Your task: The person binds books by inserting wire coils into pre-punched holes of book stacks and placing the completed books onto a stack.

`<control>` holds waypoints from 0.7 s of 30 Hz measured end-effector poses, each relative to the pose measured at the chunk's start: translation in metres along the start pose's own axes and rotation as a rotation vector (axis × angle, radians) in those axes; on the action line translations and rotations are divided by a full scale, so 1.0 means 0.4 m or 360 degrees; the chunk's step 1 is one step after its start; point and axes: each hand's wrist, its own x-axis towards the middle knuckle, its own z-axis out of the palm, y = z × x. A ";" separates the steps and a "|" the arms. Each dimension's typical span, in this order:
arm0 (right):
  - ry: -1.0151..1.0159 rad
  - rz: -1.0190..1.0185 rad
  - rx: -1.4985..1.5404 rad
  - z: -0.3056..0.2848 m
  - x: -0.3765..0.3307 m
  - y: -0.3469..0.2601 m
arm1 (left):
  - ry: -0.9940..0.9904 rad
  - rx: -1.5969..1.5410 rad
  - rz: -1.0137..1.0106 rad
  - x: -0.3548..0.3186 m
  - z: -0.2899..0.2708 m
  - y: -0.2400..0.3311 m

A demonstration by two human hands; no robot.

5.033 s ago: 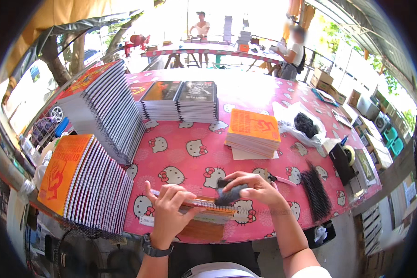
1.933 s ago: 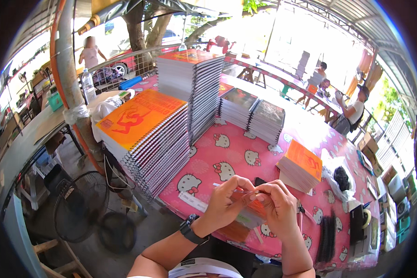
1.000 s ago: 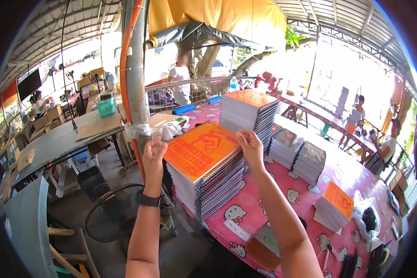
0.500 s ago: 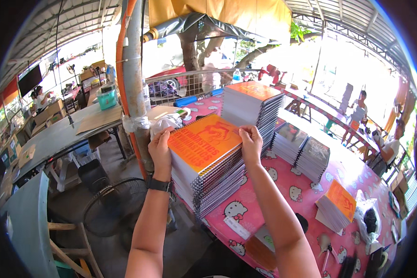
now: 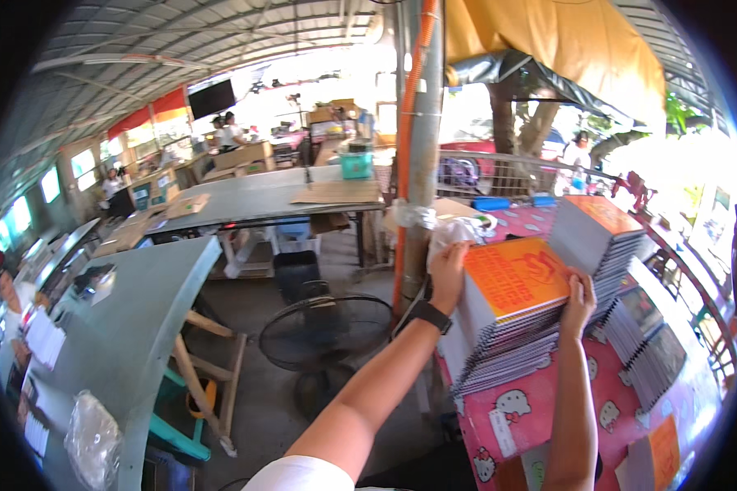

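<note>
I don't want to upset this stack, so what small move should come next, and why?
Probably ease your left hand and right hand off the orange-covered top book: they appear to touch its opposite sides, and it seems to lie flat on the stack of spiral-bound books.

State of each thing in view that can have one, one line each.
Left hand: at top book, left edge
Right hand: at its right corner
Top book: closed, cover up
Near stack: piled
Tall stack: piled
Watch: worn, left wrist
Fan: upright, spinning unclear
Screen: dark
Bag: crumpled
</note>
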 end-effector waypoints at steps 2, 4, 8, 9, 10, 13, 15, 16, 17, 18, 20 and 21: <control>-0.0024 0.0030 0.0067 0.010 -0.009 0.002 | 0.0003 0.0057 0.0051 0.002 -0.019 0.001; -0.0023 0.0059 0.0104 -0.002 -0.001 0.022 | 0.0036 0.0047 0.0050 -0.002 -0.007 -0.006; -0.0088 0.0036 0.0166 -0.025 0.013 0.056 | 0.0024 -0.0066 -0.0051 -0.007 0.008 -0.020; -0.0102 0.0026 0.0182 -0.027 0.014 0.064 | 0.0037 -0.0064 -0.0032 -0.007 0.010 -0.023; -0.0095 0.0042 0.0209 -0.031 0.016 0.070 | 0.0031 -0.0053 -0.0048 -0.008 0.015 -0.024; -0.0102 0.0022 0.0176 -0.031 0.023 0.076 | 0.0040 0.0004 -0.0054 -0.003 0.009 -0.031; -0.0113 0.0051 0.0213 -0.007 0.005 0.049 | 0.0027 0.0012 -0.0046 0.004 -0.014 -0.037; -0.0106 0.0058 0.0211 -0.012 0.009 0.055 | 0.0020 0.0007 -0.0037 0.002 -0.008 -0.037; -0.0101 0.0048 0.0215 -0.017 0.012 0.059 | 0.0021 0.0004 -0.0030 -0.001 -0.002 -0.037; -0.0094 0.0047 0.0211 -0.022 0.015 0.062 | 0.0023 0.0001 -0.0022 0.001 0.004 -0.036; -0.0099 0.0063 0.0176 -0.018 0.008 0.041 | 0.0016 -0.0033 -0.0039 0.001 0.003 -0.033; -0.0106 0.0063 0.0179 -0.017 0.009 0.040 | 0.0006 -0.0068 -0.0057 0.001 0.002 -0.032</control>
